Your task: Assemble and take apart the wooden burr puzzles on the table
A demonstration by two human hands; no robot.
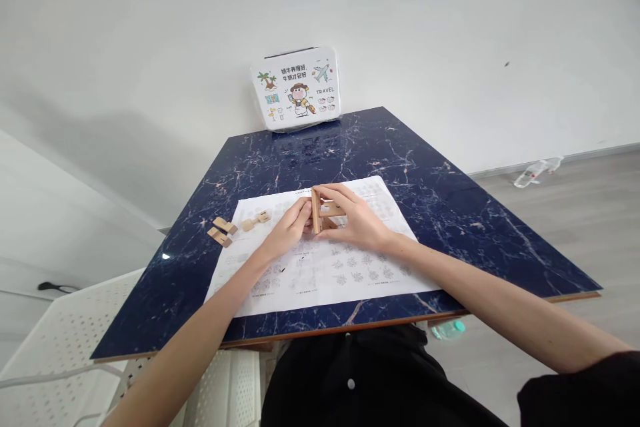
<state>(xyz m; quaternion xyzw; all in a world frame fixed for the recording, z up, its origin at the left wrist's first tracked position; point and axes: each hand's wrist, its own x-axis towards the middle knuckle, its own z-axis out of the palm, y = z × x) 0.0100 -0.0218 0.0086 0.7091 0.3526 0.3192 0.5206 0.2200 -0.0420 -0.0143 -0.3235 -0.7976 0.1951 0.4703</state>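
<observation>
Between my two hands is a wooden frame-like assembly [316, 212], made of notched sticks, held above a printed paper sheet [270, 297]. My left hand [291, 225] has its fingers closed on the assembly's left side. My right hand [361, 219] grips it from the right, thumb at the near end and fingers at the far end of an upright piece. Short sticks point right from that piece into my right palm. Left of my hands lie loose notched wooden blocks [223, 231], and another notched piece [255, 220] rests on the sheet.
The sheet, covered in small diagrams, lies on a dark blue marbled table [400, 167]. A white cartoon-printed case [300, 90] leans on the wall at the back. White perforated shelving [65, 320] stands at the left. Plastic bottles [537, 172] lie on the floor.
</observation>
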